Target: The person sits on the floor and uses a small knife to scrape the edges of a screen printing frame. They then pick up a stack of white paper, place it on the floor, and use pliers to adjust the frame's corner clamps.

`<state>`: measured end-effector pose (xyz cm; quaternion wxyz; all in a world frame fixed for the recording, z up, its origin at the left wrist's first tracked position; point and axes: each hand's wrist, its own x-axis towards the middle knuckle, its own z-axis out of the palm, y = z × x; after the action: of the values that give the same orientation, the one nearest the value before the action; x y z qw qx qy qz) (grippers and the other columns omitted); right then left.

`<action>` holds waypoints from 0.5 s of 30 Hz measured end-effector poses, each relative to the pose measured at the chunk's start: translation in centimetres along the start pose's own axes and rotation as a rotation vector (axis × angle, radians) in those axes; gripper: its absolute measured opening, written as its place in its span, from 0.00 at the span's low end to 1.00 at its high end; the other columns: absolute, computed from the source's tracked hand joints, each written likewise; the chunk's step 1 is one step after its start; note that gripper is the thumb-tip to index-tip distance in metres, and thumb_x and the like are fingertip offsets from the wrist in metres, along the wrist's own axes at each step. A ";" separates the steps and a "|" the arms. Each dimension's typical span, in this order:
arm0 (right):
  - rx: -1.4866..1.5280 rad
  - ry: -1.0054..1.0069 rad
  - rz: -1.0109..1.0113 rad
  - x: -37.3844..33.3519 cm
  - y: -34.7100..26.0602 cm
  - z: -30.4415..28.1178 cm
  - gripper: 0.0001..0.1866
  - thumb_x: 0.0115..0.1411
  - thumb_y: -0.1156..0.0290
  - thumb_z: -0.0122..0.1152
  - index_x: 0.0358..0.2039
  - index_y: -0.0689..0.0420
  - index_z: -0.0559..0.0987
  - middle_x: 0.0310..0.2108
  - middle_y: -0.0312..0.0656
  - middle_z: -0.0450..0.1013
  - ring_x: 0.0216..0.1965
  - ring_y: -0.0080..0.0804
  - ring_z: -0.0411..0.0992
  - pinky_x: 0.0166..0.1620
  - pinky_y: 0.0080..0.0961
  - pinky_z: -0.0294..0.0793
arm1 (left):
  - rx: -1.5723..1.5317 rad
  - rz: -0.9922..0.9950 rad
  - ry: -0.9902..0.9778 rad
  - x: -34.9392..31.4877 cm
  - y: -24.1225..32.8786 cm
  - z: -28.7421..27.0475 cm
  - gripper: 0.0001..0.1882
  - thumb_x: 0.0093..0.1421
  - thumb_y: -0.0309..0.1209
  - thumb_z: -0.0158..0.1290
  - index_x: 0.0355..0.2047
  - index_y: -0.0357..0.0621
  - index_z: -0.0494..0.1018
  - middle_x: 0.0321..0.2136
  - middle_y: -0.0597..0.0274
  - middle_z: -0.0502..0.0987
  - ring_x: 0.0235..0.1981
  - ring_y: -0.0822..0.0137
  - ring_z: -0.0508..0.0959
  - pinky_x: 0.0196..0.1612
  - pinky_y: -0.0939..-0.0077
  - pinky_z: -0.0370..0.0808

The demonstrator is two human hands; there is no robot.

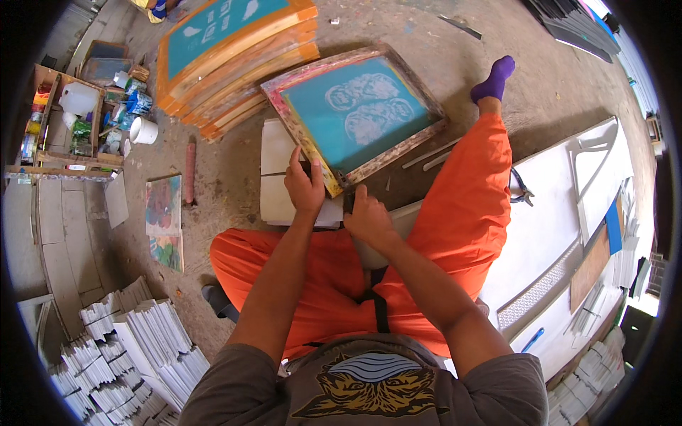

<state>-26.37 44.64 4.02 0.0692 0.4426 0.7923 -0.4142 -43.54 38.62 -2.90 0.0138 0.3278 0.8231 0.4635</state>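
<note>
A screen printing frame (437,117) with teal mesh and white drawn shapes lies tilted in front of me, its wooden border stained with paint. My left hand (305,186) grips the border near its closest corner, with something dark beside the fingers. At that same corner, my right hand (370,219) is closed round a dark-handled tool (348,200); its working end meets the wood, but its kind cannot be made out. Pale stacked sheets (275,202) lie partly under the frame, below my left hand.
Several orange-edged screen frames (241,71) are stacked at the far left. A wooden crate (53,157) of bottles and a white tub (143,130) stand further left. Pliers (524,192) rest on the white board (543,248) at right. Bundled paper (160,334) fills the lower left.
</note>
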 end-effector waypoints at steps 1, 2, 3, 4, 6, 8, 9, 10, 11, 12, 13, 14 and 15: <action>0.091 -0.023 -0.062 0.6 0.7 0.1 0.27 0.51 0.70 0.65 0.49 0.66 0.68 0.41 0.66 0.77 0.42 0.65 0.78 0.48 0.58 0.77 | 0.002 -0.003 -0.005 0.0 0.1 0.0 0.29 0.70 0.42 0.55 0.66 0.43 0.65 0.44 0.44 0.79 0.44 0.45 0.78 0.50 0.50 0.70; 0.183 -0.046 -0.124 1.6 2.2 0.5 0.25 0.50 0.71 0.64 0.48 0.67 0.70 0.38 0.63 0.78 0.40 0.60 0.80 0.45 0.55 0.78 | 0.003 -0.005 -0.009 0.0 0.2 0.0 0.29 0.70 0.42 0.55 0.67 0.43 0.65 0.44 0.44 0.79 0.44 0.45 0.78 0.50 0.50 0.70; 0.273 -0.071 -0.187 1.8 2.3 -0.2 0.23 0.50 0.72 0.63 0.46 0.67 0.72 0.35 0.60 0.79 0.38 0.56 0.81 0.42 0.52 0.79 | 0.011 -0.013 -0.013 0.0 0.3 0.0 0.29 0.70 0.42 0.55 0.67 0.43 0.65 0.45 0.43 0.79 0.44 0.45 0.78 0.51 0.50 0.70; 0.383 -0.159 -0.153 1.9 2.4 -0.9 0.22 0.49 0.73 0.62 0.45 0.67 0.73 0.33 0.56 0.79 0.35 0.51 0.80 0.39 0.48 0.78 | 0.019 -0.021 -0.017 0.0 0.3 -0.1 0.30 0.70 0.42 0.55 0.67 0.43 0.65 0.45 0.43 0.79 0.44 0.45 0.77 0.51 0.50 0.70; 0.603 -0.336 -0.084 1.7 2.4 -2.4 0.20 0.48 0.74 0.61 0.43 0.67 0.75 0.29 0.49 0.78 0.28 0.41 0.78 0.31 0.41 0.76 | 0.034 0.010 0.005 0.0 0.3 -0.1 0.30 0.70 0.43 0.54 0.67 0.43 0.65 0.46 0.43 0.79 0.45 0.44 0.77 0.51 0.49 0.70; 0.769 -0.384 -0.048 2.0 2.9 -2.1 0.22 0.47 0.75 0.61 0.45 0.67 0.75 0.26 0.44 0.74 0.23 0.34 0.72 0.26 0.35 0.71 | 0.046 0.086 0.058 0.1 0.2 0.1 0.30 0.70 0.43 0.54 0.67 0.43 0.65 0.46 0.43 0.78 0.45 0.44 0.77 0.52 0.49 0.70; 0.852 -0.404 -0.027 2.3 3.4 -1.7 0.23 0.47 0.75 0.61 0.46 0.67 0.75 0.24 0.41 0.72 0.21 0.31 0.69 0.24 0.32 0.68 | 0.044 0.079 0.054 0.1 0.2 0.2 0.30 0.70 0.43 0.54 0.67 0.43 0.65 0.46 0.43 0.78 0.45 0.44 0.77 0.52 0.49 0.70; 0.993 -0.468 0.025 2.5 4.2 -1.2 0.23 0.46 0.75 0.62 0.46 0.67 0.75 0.24 0.40 0.72 0.20 0.30 0.69 0.23 0.32 0.68 | 0.041 0.071 0.053 0.1 0.3 0.2 0.30 0.70 0.43 0.53 0.67 0.43 0.65 0.46 0.43 0.78 0.45 0.44 0.77 0.52 0.49 0.70; 1.134 -0.532 0.078 2.8 5.1 -0.5 0.23 0.46 0.76 0.62 0.46 0.66 0.75 0.23 0.39 0.71 0.20 0.29 0.68 0.23 0.32 0.67 | 0.039 0.063 0.052 0.1 0.3 0.2 0.30 0.70 0.43 0.53 0.67 0.43 0.65 0.46 0.43 0.78 0.45 0.44 0.77 0.52 0.49 0.70; 1.204 -0.584 0.083 2.7 5.1 -0.6 0.24 0.46 0.76 0.63 0.46 0.66 0.75 0.23 0.38 0.70 0.20 0.28 0.68 0.23 0.32 0.67 | 0.030 0.051 0.039 0.2 0.4 0.1 0.30 0.70 0.44 0.53 0.67 0.43 0.65 0.46 0.42 0.78 0.46 0.44 0.77 0.52 0.49 0.70; 1.272 -0.637 0.091 2.6 5.2 -0.6 0.24 0.46 0.75 0.63 0.47 0.65 0.75 0.22 0.36 0.69 0.20 0.27 0.67 0.22 0.33 0.66 | 0.022 0.038 0.027 0.3 0.4 0.1 0.30 0.70 0.44 0.53 0.67 0.43 0.65 0.46 0.42 0.78 0.46 0.44 0.77 0.53 0.49 0.69; 1.269 -0.675 0.049 2.4 5.2 -0.8 0.25 0.47 0.75 0.64 0.48 0.65 0.76 0.22 0.35 0.68 0.21 0.26 0.67 0.23 0.33 0.66 | 0.013 0.026 0.015 0.3 0.5 0.0 0.30 0.70 0.44 0.53 0.67 0.43 0.65 0.46 0.42 0.78 0.46 0.44 0.77 0.53 0.49 0.69; 1.265 -0.715 0.005 2.0 4.7 -1.4 0.25 0.48 0.74 0.65 0.49 0.64 0.76 0.21 0.34 0.67 0.21 0.26 0.66 0.23 0.33 0.66 | 0.013 0.008 0.003 0.3 0.5 0.0 0.30 0.70 0.44 0.53 0.67 0.44 0.65 0.46 0.42 0.78 0.46 0.44 0.77 0.53 0.50 0.69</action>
<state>-23.65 48.19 1.17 0.0557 0.2374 0.3290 -0.9123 -43.51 38.92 -2.44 0.0088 0.3305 0.8249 0.4585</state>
